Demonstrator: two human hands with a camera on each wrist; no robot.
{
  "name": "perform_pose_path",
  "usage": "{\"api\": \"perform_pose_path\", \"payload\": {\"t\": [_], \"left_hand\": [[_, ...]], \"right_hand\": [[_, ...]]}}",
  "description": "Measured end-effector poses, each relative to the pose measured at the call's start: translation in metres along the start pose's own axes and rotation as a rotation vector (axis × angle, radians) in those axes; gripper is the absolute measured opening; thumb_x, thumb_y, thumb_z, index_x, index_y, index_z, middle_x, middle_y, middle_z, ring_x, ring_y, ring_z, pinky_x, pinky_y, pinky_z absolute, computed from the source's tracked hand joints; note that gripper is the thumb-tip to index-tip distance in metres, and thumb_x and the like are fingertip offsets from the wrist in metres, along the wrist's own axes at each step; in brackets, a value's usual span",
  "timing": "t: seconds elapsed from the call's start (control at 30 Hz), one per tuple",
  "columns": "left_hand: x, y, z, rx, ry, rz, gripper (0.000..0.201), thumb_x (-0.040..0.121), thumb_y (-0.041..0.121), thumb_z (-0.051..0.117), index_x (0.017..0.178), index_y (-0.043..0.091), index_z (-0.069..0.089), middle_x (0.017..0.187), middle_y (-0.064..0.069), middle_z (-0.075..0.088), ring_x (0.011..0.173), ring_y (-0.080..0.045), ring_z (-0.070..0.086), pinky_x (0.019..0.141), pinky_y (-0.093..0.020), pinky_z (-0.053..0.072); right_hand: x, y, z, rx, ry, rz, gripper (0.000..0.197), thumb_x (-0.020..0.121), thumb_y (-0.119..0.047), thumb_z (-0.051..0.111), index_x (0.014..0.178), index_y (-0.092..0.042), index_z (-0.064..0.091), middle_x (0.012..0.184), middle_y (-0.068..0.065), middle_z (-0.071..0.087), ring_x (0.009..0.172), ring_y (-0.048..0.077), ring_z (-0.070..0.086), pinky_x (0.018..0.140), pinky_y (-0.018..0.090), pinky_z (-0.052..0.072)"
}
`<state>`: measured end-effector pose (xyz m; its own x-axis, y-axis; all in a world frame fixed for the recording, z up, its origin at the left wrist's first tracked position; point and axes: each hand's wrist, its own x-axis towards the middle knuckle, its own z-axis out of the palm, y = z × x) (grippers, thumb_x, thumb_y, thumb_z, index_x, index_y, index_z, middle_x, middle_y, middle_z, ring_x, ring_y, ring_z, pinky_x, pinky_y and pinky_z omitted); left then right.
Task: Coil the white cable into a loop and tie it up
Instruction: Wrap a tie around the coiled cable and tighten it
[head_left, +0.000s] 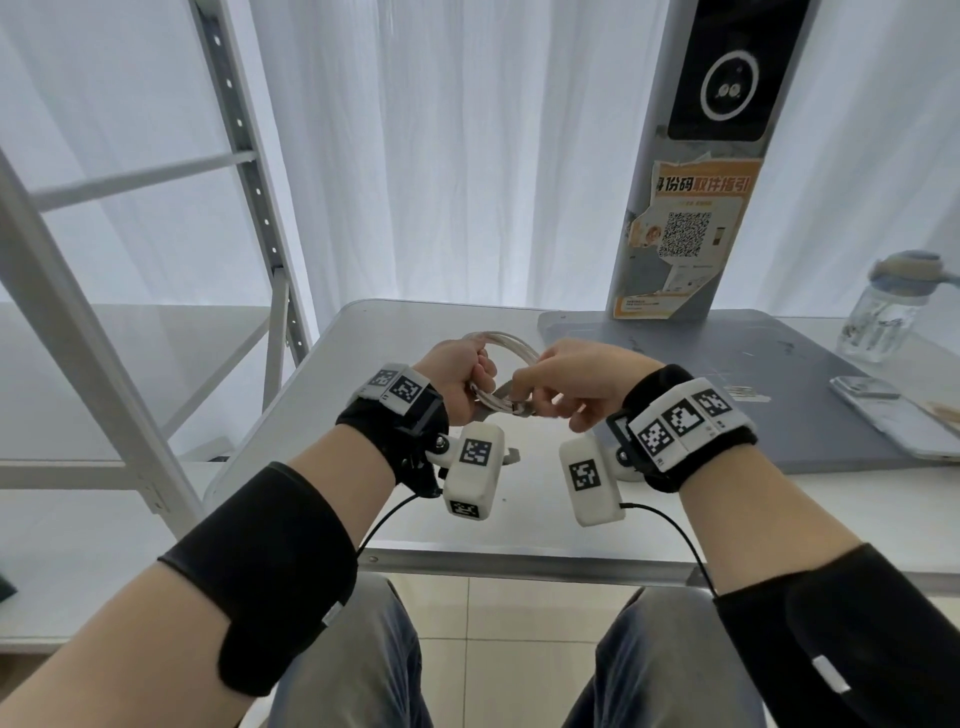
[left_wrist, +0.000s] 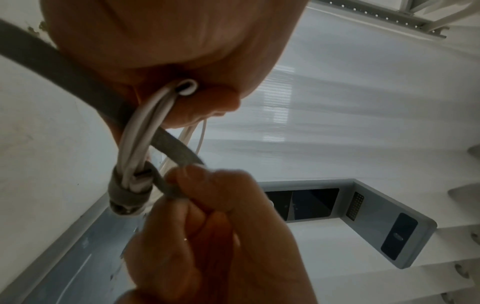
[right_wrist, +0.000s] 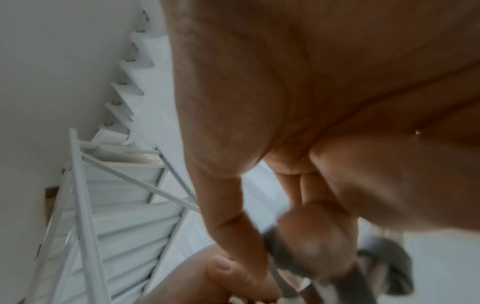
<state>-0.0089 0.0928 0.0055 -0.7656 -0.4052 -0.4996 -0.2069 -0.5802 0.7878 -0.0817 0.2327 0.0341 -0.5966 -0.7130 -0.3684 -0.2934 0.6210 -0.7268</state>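
Note:
The white cable (head_left: 506, 347) is coiled into a small loop held just above the table (head_left: 395, 332). My left hand (head_left: 460, 376) grips the coil's left side in a fist; the bundled strands (left_wrist: 135, 131) run out of that fist in the left wrist view. A grey strap (left_wrist: 130, 195) is wrapped round the strands near the bottom of the coil. My right hand (head_left: 558, 387) pinches the strap's free end (left_wrist: 171, 191) between thumb and fingers. The right wrist view is blurred, showing the grey strap (right_wrist: 283, 253) under my fingers.
A grey stand base (head_left: 727, 374) with a tall post and screen stands on the table's far right. A clear water bottle (head_left: 883, 312) and a phone (head_left: 893, 415) lie to the right. White metal shelving (head_left: 156, 260) stands to the left.

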Motion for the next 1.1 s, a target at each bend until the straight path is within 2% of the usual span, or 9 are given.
{"api": "perform_pose_path", "payload": {"t": [0.1,0.23,0.33,0.47,0.73,0.8,0.9,1.0,1.1], "left_hand": [[-0.001,-0.001,0.002,-0.004,-0.001,0.014,0.040,0.105,0.035,0.043,0.069,0.019,0.039,0.049,0.009,0.037,0.029,-0.003,0.031,0.039,-0.012,0.040],[-0.001,0.001,0.000,0.014,0.009,0.048,0.039,0.105,0.034,0.042,0.069,0.020,0.039,0.048,0.008,0.037,0.030,-0.005,0.031,0.043,-0.014,0.037],[-0.001,0.004,-0.003,-0.012,0.006,0.050,0.039,0.106,0.035,0.040,0.069,0.020,0.039,0.049,0.009,0.038,0.030,-0.005,0.032,0.048,-0.016,0.041],[-0.004,0.005,-0.003,-0.026,0.013,0.070,0.037,0.106,0.034,0.040,0.071,0.020,0.039,0.049,0.009,0.038,0.030,-0.005,0.032,0.045,-0.016,0.044],[-0.005,0.004,-0.007,-0.020,0.000,0.090,0.035,0.106,0.034,0.040,0.073,0.020,0.041,0.052,0.008,0.037,0.034,-0.005,0.031,0.062,-0.038,0.058],[-0.005,0.002,-0.007,-0.003,-0.004,0.078,0.035,0.106,0.033,0.039,0.073,0.021,0.041,0.051,0.008,0.037,0.033,-0.005,0.031,0.069,-0.041,0.058],[-0.005,-0.003,-0.004,0.022,-0.010,0.068,0.034,0.106,0.032,0.039,0.075,0.021,0.043,0.050,0.008,0.037,0.032,-0.005,0.032,0.081,-0.046,0.056],[-0.006,-0.006,-0.001,0.036,-0.015,0.067,0.034,0.106,0.033,0.038,0.075,0.022,0.043,0.053,0.009,0.037,0.033,-0.004,0.032,0.068,-0.038,0.058],[-0.006,-0.005,0.000,0.026,-0.016,0.065,0.036,0.107,0.034,0.037,0.073,0.021,0.042,0.053,0.009,0.036,0.032,-0.004,0.031,0.054,-0.036,0.059]], "right_hand": [[0.005,0.003,-0.001,0.083,0.029,-0.023,0.019,0.082,-0.019,0.074,0.093,-0.005,0.073,0.066,0.004,0.056,0.049,0.012,0.038,0.051,0.024,0.029],[0.008,0.010,-0.004,0.243,0.018,-0.066,0.019,0.086,-0.012,0.073,0.101,0.000,0.072,0.079,0.008,0.061,0.054,0.012,0.044,0.052,0.026,0.035],[0.008,0.014,-0.005,0.354,0.006,-0.117,0.005,0.087,-0.011,0.076,0.090,-0.008,0.078,0.085,0.010,0.067,0.058,0.013,0.051,0.056,0.028,0.045],[0.012,0.015,-0.001,0.407,0.044,-0.156,0.031,0.081,-0.024,0.084,0.103,-0.003,0.078,0.087,0.007,0.069,0.062,0.013,0.056,0.059,0.030,0.048],[0.015,0.016,0.003,0.804,0.095,-0.209,0.018,0.086,-0.020,0.078,0.098,-0.008,0.074,0.090,0.005,0.068,0.059,0.017,0.054,0.056,0.030,0.051],[0.014,0.013,0.003,0.811,0.112,-0.234,0.016,0.087,-0.021,0.078,0.093,-0.008,0.073,0.081,0.006,0.065,0.056,0.017,0.051,0.061,0.034,0.053],[0.011,0.005,0.006,0.700,0.163,-0.270,0.015,0.086,-0.023,0.079,0.089,-0.008,0.075,0.071,0.005,0.062,0.053,0.016,0.046,0.056,0.032,0.046],[0.009,-0.001,0.008,0.720,0.157,-0.292,0.015,0.088,-0.024,0.078,0.081,-0.012,0.073,0.065,0.003,0.058,0.050,0.014,0.036,0.055,0.030,0.037],[0.007,-0.003,0.006,0.752,0.186,-0.299,0.017,0.089,-0.025,0.076,0.084,-0.009,0.070,0.064,0.005,0.059,0.046,0.014,0.033,0.051,0.028,0.038]]}}
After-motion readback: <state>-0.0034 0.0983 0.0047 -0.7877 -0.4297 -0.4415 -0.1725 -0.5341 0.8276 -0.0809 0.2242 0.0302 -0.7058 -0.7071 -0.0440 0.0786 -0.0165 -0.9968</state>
